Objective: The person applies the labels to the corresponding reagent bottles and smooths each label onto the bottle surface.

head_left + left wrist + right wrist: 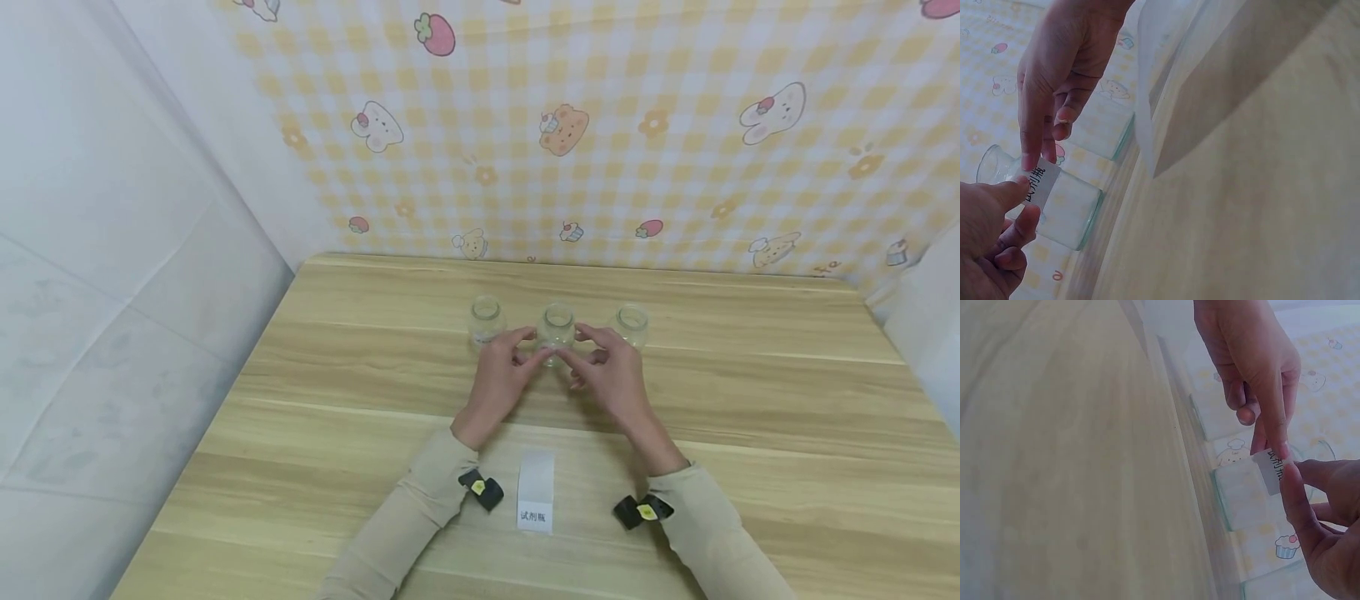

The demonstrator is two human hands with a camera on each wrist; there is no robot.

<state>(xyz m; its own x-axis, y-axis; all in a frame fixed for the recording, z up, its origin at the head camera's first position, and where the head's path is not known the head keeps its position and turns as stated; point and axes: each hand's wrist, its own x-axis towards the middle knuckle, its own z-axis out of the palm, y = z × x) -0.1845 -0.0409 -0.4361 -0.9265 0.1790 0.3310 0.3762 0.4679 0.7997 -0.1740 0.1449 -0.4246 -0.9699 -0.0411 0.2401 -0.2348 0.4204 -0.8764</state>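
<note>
Three clear glass jars stand in a row on the wooden table. My left hand (501, 371) and right hand (611, 371) hold the middle jar (558, 317) from both sides, index fingers at its sides and thumbs at its front. Under the thumbs lies a small white label (1046, 178) with black characters, against the jar's wall. In the right wrist view the same label (1267, 472) is partly covered by fingertips. The left jar (486, 310) bears a pale patch low on its front. Beside my right hand is the right jar (632, 318), partly hidden.
A pale strip (536, 475) lies on the table (360, 475) between my forearms, with one printed label (535, 517) at its near end. A patterned yellow-checked cloth (480, 142) hangs behind the jars. Black straps (480, 490) circle the wrists.
</note>
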